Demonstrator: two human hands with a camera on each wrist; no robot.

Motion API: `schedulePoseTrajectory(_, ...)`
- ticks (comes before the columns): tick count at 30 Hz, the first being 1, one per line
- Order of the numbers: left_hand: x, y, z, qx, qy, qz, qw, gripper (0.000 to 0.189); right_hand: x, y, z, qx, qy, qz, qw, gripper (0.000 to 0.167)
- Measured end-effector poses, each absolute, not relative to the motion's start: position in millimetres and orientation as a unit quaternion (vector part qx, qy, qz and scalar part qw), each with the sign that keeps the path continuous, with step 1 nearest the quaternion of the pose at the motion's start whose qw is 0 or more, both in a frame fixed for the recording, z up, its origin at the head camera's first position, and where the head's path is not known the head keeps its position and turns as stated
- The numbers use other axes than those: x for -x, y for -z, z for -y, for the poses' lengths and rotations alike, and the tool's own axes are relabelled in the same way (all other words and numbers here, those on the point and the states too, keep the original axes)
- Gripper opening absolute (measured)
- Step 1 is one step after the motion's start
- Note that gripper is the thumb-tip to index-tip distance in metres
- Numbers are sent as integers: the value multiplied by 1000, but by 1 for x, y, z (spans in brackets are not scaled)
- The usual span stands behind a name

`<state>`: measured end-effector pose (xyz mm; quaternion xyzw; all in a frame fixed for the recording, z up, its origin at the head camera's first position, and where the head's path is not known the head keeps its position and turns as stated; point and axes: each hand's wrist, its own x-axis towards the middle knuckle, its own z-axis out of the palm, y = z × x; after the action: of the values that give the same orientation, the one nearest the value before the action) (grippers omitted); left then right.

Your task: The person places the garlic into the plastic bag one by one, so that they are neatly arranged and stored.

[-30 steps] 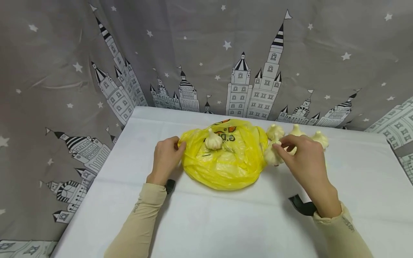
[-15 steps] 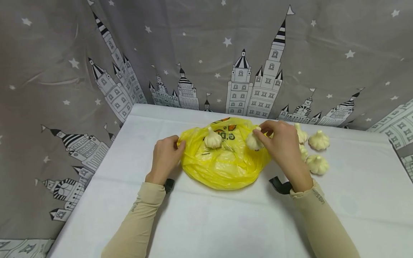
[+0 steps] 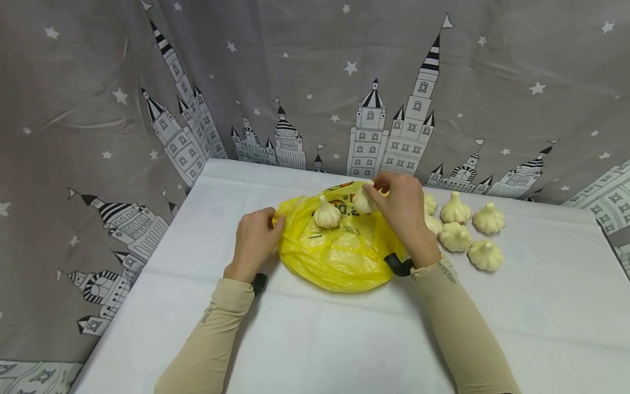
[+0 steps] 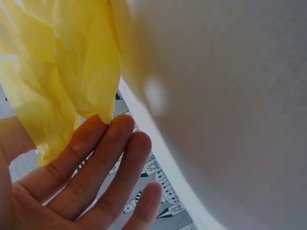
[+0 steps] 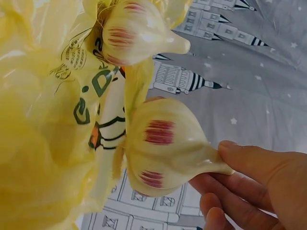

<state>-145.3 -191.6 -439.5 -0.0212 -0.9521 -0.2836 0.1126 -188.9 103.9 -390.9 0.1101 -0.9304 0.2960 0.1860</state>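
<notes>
A yellow plastic bag (image 3: pixel 339 268) lies spread on the table, with printing on its inner face. My left hand (image 3: pixel 253 241) pinches the bag's left edge; in the left wrist view the thumb is partly behind the yellow film (image 4: pixel 62 72) and the other fingers extend loosely. One garlic bulb (image 3: pixel 327 213) sits upright on the bag. Over the bag's back right part, my right hand (image 3: pixel 406 210) pinches a second garlic bulb (image 5: pixel 165 148) by its stem, between thumb and fingers. That bulb shows purple streaks and is close to the bag; whether it touches is unclear.
Several garlic bulbs (image 3: pixel 455 236) stand grouped on the white table (image 3: pixel 334 339) to the right of the bag, some partly hidden by my right hand. A grey curtain (image 3: pixel 305 71) printed with castles and stars hangs behind the table and down its left side.
My right hand has lifted a garlic bulb from the group at the right and carried it left over the bag. The left hand keeps its hold on the bag's edge.
</notes>
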Motion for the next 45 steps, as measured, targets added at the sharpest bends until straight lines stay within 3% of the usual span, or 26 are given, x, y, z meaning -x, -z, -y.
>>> schedulePoseTrajectory(18, 145, 439, 191, 24, 283, 952, 116, 36, 207, 420, -81, -121, -297, 938, 130, 21)
schedulePoseTrajectory(36, 144, 438, 190, 24, 283, 952, 115, 38, 202, 417, -84, -125, -297, 939, 121, 28)
schedulePoseTrajectory(45, 144, 438, 191, 26, 280, 952, 119, 37, 193, 409, -88, -142, -304, 931, 142, 26)
